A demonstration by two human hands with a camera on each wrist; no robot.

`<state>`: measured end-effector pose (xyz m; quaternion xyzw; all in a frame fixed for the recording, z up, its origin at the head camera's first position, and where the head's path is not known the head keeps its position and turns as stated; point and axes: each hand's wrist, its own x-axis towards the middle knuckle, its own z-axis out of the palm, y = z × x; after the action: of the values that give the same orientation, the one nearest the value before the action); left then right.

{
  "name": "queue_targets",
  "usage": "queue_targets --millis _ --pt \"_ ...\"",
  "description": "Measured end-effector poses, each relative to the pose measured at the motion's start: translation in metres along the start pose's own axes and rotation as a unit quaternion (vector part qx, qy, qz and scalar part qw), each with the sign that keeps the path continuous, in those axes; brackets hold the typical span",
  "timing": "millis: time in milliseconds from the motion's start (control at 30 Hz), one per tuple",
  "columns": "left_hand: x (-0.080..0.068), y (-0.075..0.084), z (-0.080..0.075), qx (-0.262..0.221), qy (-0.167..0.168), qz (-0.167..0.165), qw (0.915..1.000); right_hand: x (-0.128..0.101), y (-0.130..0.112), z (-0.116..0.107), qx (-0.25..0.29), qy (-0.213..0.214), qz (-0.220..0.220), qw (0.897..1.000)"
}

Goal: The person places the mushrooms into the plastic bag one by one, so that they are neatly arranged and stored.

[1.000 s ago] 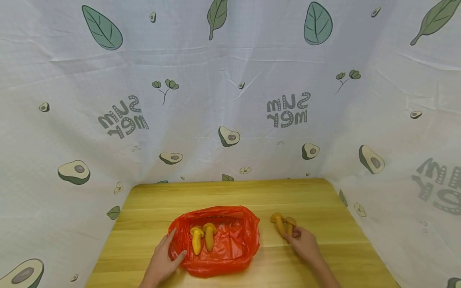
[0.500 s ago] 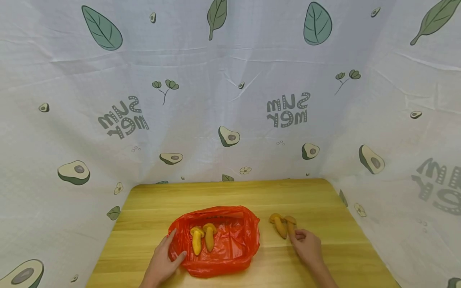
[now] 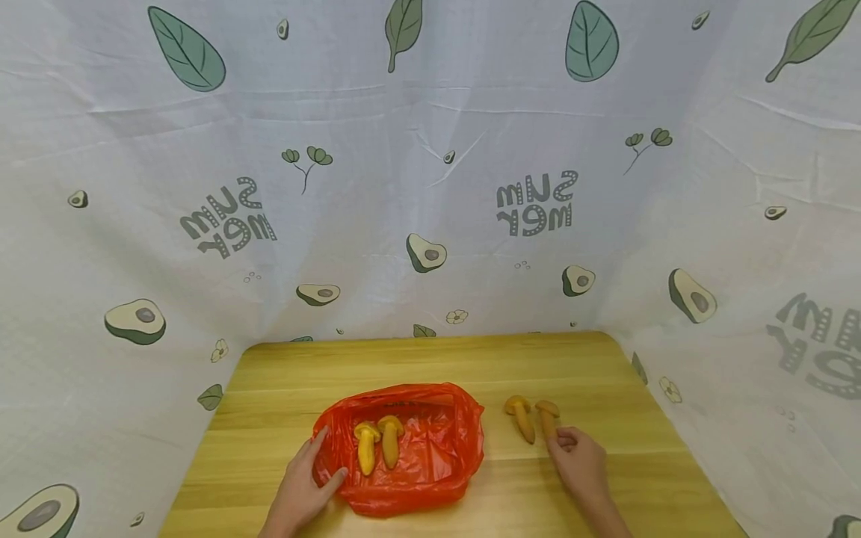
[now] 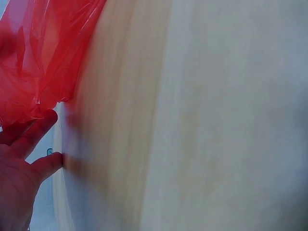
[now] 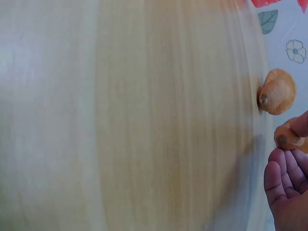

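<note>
My right hand [image 3: 584, 465] pinches the stem end of a yellow-brown mushroom [image 3: 548, 415], its cap pointing away from me. Just left of it a second mushroom [image 3: 521, 418] lies on the table, apart from the first. In the right wrist view, thumb and fingers meet at the base of the held mushroom [image 5: 288, 136]. My left hand [image 3: 298, 484] rests with fairly straight, spread fingers against the left side of an open red plastic bag [image 3: 410, 502]. Inside the bag, a yellow mushroom [image 3: 366, 452] and a browner mushroom [image 3: 391, 446] lie side by side in its left half.
The wooden table [image 3: 417, 360] runs back to a white cloth [image 3: 377, 194] printed with leaves and avocados. This cloth hangs behind the table and along both sides. Bare wood shows between the bag and the mushrooms on the right.
My right hand has shifted slightly right, drawing its mushroom away from the neighbouring one, so a gap now shows between them. The left hand and the bag stay in place.
</note>
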<state>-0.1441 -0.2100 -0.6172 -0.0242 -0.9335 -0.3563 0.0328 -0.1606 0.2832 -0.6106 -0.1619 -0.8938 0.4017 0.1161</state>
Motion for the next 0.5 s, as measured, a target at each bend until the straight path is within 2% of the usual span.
queue_targets --millis 500 --pt "-0.002 0.002 -0.002 0.002 -0.002 0.001 1.0000 -0.003 -0.018 -0.007 0.022 0.025 -0.031 0.999"
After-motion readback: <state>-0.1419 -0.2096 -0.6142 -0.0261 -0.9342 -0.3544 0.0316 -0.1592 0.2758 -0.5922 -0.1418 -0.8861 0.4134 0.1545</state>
